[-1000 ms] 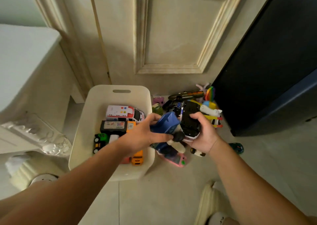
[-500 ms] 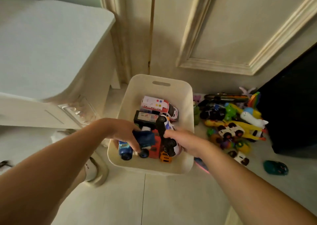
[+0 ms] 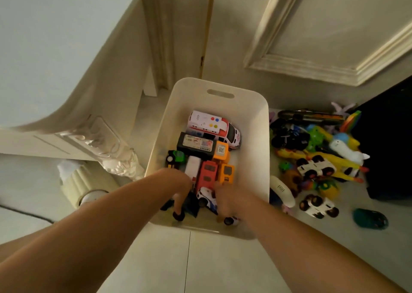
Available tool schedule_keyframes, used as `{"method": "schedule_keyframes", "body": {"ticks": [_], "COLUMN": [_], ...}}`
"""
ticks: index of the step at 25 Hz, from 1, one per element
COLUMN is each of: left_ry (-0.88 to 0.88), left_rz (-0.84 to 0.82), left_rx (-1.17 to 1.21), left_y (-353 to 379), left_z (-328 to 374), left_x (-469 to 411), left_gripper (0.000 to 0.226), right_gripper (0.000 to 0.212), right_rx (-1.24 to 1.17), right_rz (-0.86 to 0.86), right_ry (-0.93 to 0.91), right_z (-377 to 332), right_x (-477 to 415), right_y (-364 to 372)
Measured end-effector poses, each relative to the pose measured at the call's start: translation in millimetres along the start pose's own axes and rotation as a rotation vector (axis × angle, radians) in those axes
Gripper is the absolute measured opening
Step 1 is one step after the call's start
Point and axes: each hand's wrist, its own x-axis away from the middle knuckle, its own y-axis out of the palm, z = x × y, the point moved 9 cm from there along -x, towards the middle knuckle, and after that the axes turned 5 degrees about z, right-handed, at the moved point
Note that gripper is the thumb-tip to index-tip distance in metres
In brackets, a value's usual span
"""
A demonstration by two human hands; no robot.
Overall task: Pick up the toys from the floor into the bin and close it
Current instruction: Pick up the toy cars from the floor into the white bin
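Head view, nearest first: both your forearms reach down over the near rim of the white bin (image 3: 258,123), which stands on the floor (image 3: 223,266) right in front of you. Your left hand (image 3: 178,185) is low in the near-left corner, with its fingers (image 3: 177,200) bent down against a dark blue toy (image 3: 192,205). Your right hand (image 3: 225,198) is just beside it, over a white car (image 3: 206,200). Both hands are blurred, so I cannot tell whether either one grips its toy or has let go. To do this step well, set the toys down rather than drop them. Lay them flat in the near end, which looks like the roomiest part, and open your fingers only once each toy rests on something. Just past your hands a red truck (image 3: 207,176) and an orange truck (image 3: 226,173) lie side by side. Beyond them are a black box toy (image 3: 196,144) and an ambulance (image 3: 214,125), near the far wall with the handle slot (image 3: 220,93). That layer already covers most of the bottom, so nest the new toys against it and keep everything below the rim, or the bin may not close. To the right of the bin, a pile of toys (image 3: 316,167) sits on the floor against a dark cabinet (image 3: 390,147), and a green car (image 3: 370,219) lies a little apart from it. I would say much of the job is left. No lid is in view.
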Motion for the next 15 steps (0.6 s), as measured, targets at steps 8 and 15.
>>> {"method": "schedule_keyframes", "body": {"ticks": [8, 15], "left_ry": [0.019, -0.042], "left_rz": [0.261, 0.218], "left_rx": [-0.034, 0.012], "left_y": [0.9, -30.8], "left_z": [-1.2, -18.5], "left_x": [-5.0, 12.4], "left_gripper": [0.06, 0.067], "right_gripper": [0.063, 0.048], "right_rx": [-0.264, 0.017], "right_rz": [0.001, 0.115], "right_ry": [0.014, -0.036], "right_z": [-0.3, -1.6], "right_x": [-2.3, 5.2], "right_y": [9.6, -5.4]}}
